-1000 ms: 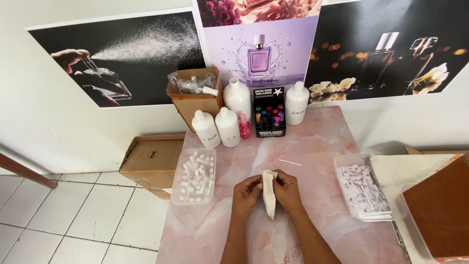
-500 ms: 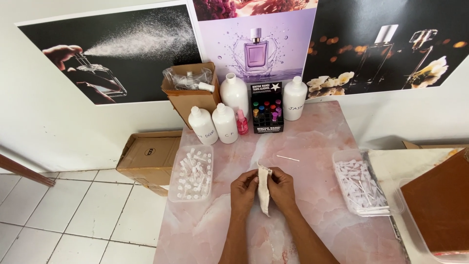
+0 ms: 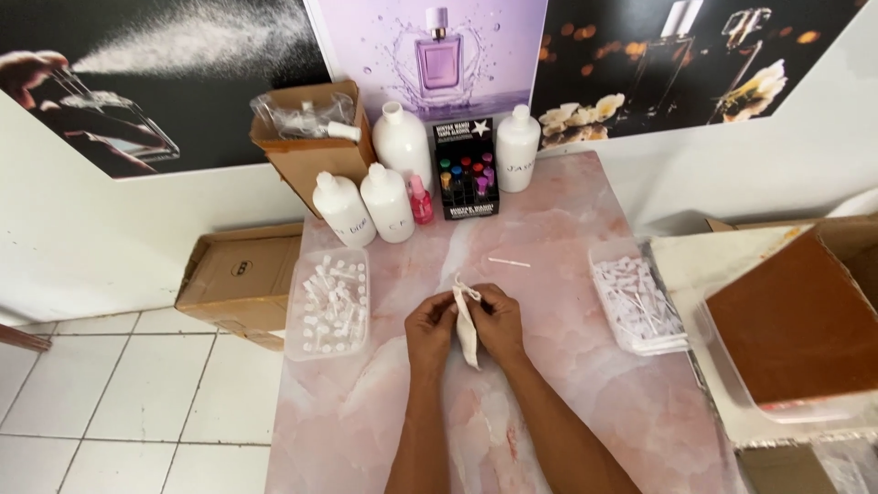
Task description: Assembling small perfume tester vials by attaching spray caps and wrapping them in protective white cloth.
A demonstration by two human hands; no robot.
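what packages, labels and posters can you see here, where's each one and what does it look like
Black display box: table's back edge, upright, coloured vials.
White bottles: beside it, rounded, labelled.
Brown carton: back left, open.
Posters: wall, purple and black.
White pouch: between left hand and right hand.

white pouch [image 3: 467, 322]: contents hidden | forearms cut off at btm edge | clear tub [image 3: 328, 303]: small items too tiny to ID

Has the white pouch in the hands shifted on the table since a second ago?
No. The white pouch sits in both hands level with the clear tray of small bottles, midway across the pink table, as before.
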